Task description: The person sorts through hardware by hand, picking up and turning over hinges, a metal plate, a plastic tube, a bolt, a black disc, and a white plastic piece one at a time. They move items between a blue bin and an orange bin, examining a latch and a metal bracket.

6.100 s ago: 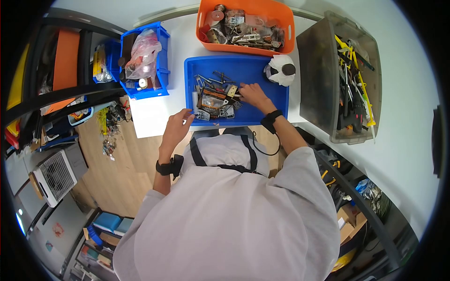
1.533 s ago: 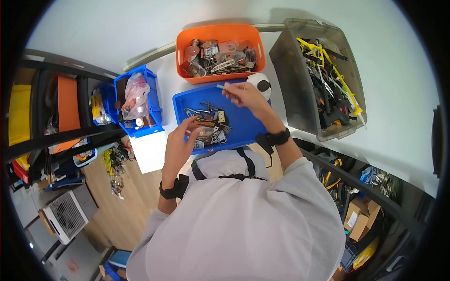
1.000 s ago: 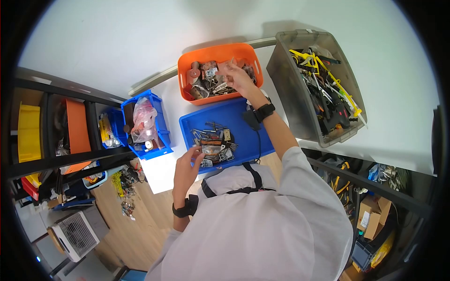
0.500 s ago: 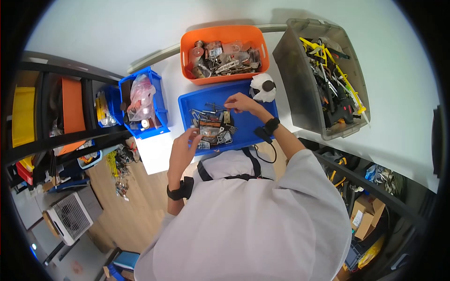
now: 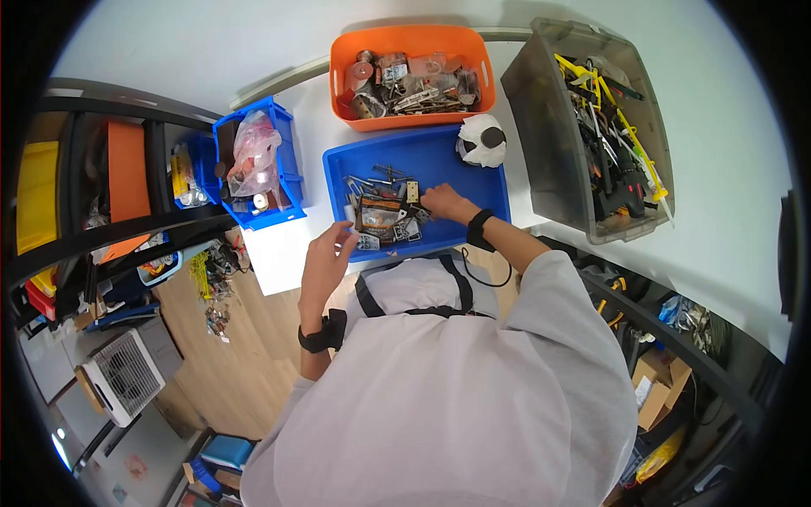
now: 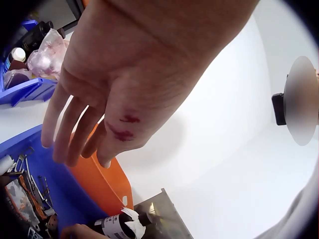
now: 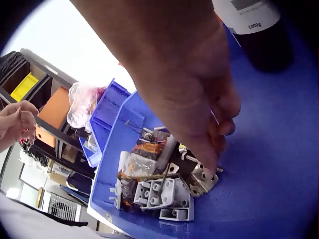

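Note:
My right hand [image 5: 445,204] reaches down into the shallow blue tray [image 5: 338,169]. In the right wrist view its fingers are curled, and the thumb and fingertips meet at a shiny metal bracket [image 7: 200,183] with holes, at the edge of the hardware pile. Beside the bracket lie grey plastic fittings [image 7: 162,195], a clear packet with orange and black print [image 7: 142,163] and a bare metal plate [image 5: 412,192]. Thin metal fasteners [image 5: 372,181] spread behind. My left hand [image 5: 325,258] hovers at the tray's left front corner, fingers loosely bent and holding nothing.
A dark bottle wrapped in white [image 5: 482,141] stands in the tray's back right corner. Behind is an orange bin [image 5: 411,123] of hardware. A grey translucent tub [image 5: 549,127] of tools stands right, a blue bin [image 5: 289,160] with a plastic bag left.
My right hand carried a small pale stick-like piece to the orange bin, came back without it, and lowered to the pile's right side. My left hand stayed near the tray's left corner.

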### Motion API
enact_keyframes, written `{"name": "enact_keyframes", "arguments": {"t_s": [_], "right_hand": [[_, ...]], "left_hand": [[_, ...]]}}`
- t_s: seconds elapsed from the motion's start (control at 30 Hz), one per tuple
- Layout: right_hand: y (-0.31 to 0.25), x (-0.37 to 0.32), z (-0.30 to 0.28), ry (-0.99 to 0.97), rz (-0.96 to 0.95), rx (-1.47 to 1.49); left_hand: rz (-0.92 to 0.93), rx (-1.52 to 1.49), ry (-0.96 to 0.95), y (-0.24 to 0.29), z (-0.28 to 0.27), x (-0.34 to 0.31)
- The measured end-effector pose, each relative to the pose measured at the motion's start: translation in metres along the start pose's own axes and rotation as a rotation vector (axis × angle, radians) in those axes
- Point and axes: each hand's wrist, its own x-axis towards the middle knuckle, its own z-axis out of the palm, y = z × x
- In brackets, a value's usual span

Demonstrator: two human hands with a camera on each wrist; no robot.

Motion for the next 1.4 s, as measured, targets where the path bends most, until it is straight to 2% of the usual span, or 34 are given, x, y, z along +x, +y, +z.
{"name": "enact_keyframes", "arguments": {"t_s": [0.27,0.37,0.43,0.57,0.63,0.67,0.73,0.93,1.17,1.23,1.4], "right_hand": [[0.009,-0.007,0.02,0.115,-0.058,-0.052],[0.013,-0.019,-0.013,0.028,-0.026,0.002],[0.02,-0.031,-0.036,-0.005,0.054,0.262],[0.023,-0.054,-0.08,-0.01,0.098,0.423],[0.01,-0.071,-0.106,0.109,0.02,0.498],[0.004,-0.077,-0.116,0.103,0.013,0.494],[-0.008,-0.087,-0.138,0.21,-0.112,0.68],[-0.049,-0.129,-0.207,0.32,-0.25,0.86],[-0.064,-0.145,-0.231,0.357,-0.289,0.887],[-0.065,-0.145,-0.232,0.338,-0.229,1.054],[-0.066,-0.138,-0.23,0.335,-0.197,1.123]], "left_hand": [[-0.018,0.021,-0.029,0.0,0.0,0.001],[-0.014,0.011,-0.028,-0.001,-0.001,0.0],[-0.015,0.011,-0.026,-0.002,-0.002,-0.001],[0.002,-0.022,-0.02,0.002,-0.001,0.0],[0.036,-0.03,-0.005,0.003,0.001,0.004],[0.068,-0.035,0.003,0.004,0.003,0.004],[0.092,-0.057,0.004,0.016,0.002,0.008],[0.213,-0.156,0.009,0.072,-0.009,0.013],[0.3,-0.19,0.154,0.087,-0.014,0.008],[0.315,-0.176,0.165,0.086,-0.015,0.008],[0.301,-0.173,0.176,0.079,-0.011,0.01]]}}
